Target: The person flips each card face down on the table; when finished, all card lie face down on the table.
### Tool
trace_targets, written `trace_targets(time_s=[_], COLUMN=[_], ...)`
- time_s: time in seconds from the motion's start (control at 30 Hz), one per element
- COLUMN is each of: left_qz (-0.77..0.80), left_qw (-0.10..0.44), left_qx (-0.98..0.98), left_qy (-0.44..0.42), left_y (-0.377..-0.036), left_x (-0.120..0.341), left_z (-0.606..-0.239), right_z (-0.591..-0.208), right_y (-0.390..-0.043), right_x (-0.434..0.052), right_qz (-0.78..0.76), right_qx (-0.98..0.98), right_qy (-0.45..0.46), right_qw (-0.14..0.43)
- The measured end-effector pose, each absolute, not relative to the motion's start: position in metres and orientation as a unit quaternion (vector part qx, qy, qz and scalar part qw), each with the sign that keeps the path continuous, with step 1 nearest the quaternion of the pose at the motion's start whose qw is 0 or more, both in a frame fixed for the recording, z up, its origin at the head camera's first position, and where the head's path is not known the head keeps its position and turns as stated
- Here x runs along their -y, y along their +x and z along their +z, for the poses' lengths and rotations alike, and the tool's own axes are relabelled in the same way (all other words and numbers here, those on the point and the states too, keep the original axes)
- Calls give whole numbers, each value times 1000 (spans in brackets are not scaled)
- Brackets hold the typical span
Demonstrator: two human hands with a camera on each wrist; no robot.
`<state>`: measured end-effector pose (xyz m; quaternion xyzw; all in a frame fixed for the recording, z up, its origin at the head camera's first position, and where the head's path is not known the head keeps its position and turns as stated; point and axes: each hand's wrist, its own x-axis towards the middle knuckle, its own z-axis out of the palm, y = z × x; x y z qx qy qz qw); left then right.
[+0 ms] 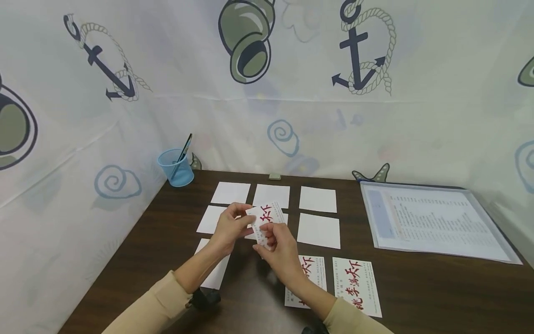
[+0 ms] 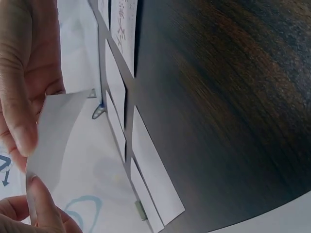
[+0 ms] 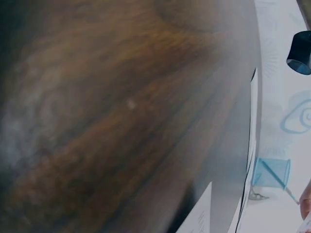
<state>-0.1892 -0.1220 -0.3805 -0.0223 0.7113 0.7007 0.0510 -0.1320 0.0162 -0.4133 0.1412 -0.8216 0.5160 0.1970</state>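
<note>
— Closest to us, two beige sleeves [image 1: 167, 301] come in over the dark wooden worktop [image 1: 417, 287], and both hands meet on one card.

— Which card?

— A white card [image 1: 267, 221] with red brush lettering, held up above the worktop in the middle of the layout. The left hand [image 1: 227, 227] pinches its left edge between thumb and fingers; the right hand [image 1: 279, 246] grips its lower edge, fingers curled round it.

— And the wrist views?

— From the left wrist the card's plain back [image 2: 58, 136] shows, curving between thumb and fingertips [image 2: 22, 131]. The right wrist view is mostly blurred wood.

— What lies around?

— Blank white cards [image 1: 318, 199] in rows beneath the hands, two printed cards [image 1: 356, 285] face up near the right forearm. A blue mesh cup [image 1: 176, 168] with a pen [image 1: 183, 150] stands at the far left corner, and a clear folder with a printed sheet [image 1: 434, 222] lies on the right.
</note>
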Motion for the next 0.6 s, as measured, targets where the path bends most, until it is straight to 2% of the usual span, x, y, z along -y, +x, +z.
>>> trace_targets(time_s=[0.37, 0.6], left_qz=[728, 686], left_qw=[31, -37], left_qx=[-684, -727], left_qy=[33, 28], left_y=[-188, -186], left_x=[121, 127], left_z=[-382, -392], right_z=[-413, -412], right_y=[-138, -145], right_x=[-24, -34], right_qz=[433, 485], right_qx=[837, 823], right_qy=[184, 125], right_qw=[279, 268])
